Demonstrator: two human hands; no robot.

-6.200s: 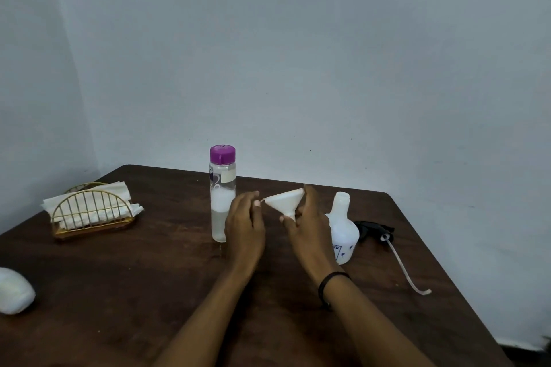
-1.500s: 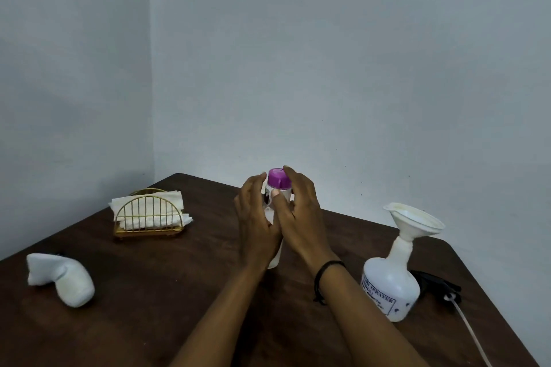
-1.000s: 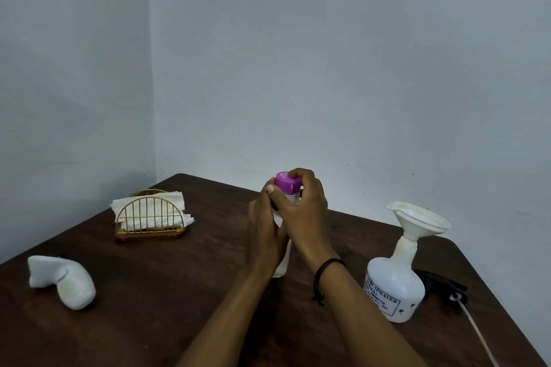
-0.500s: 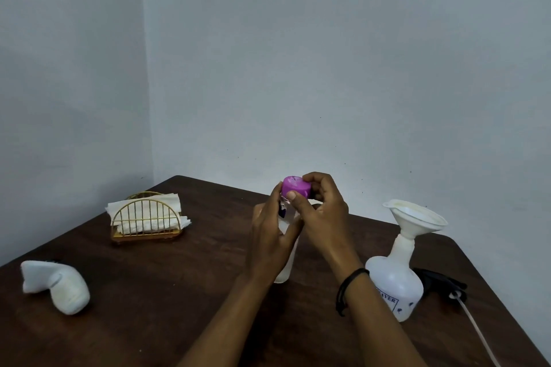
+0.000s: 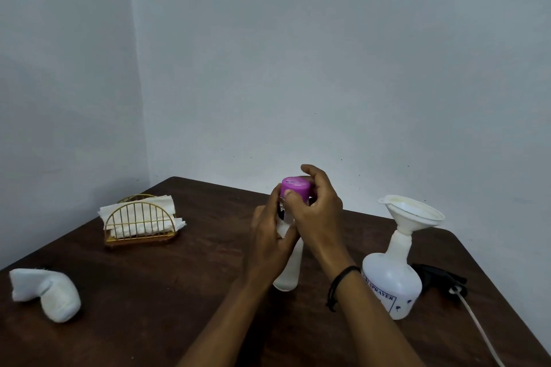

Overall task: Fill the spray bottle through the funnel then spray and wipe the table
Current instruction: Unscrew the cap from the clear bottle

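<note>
Left hand point(image 5: 268, 244) wraps the clear bottle point(image 5: 287, 271), fingers curled round its body; bottle base on the table point(image 5: 179, 292). Right hand point(image 5: 316, 214) above it, thumb and fingers pinching the purple cap point(image 5: 295, 187). Right of those fingers: spray bottle point(image 5: 390, 283), upright, funnel point(image 5: 413, 214) seated in its neck. Beyond it, the black trigger head point(image 5: 438, 280) on the table.

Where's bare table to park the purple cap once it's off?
Bare wood between the napkin holder and the left hand, and along the near edge right of the white cloth. Crowded right: spray bottle, funnel, trigger head.
</note>
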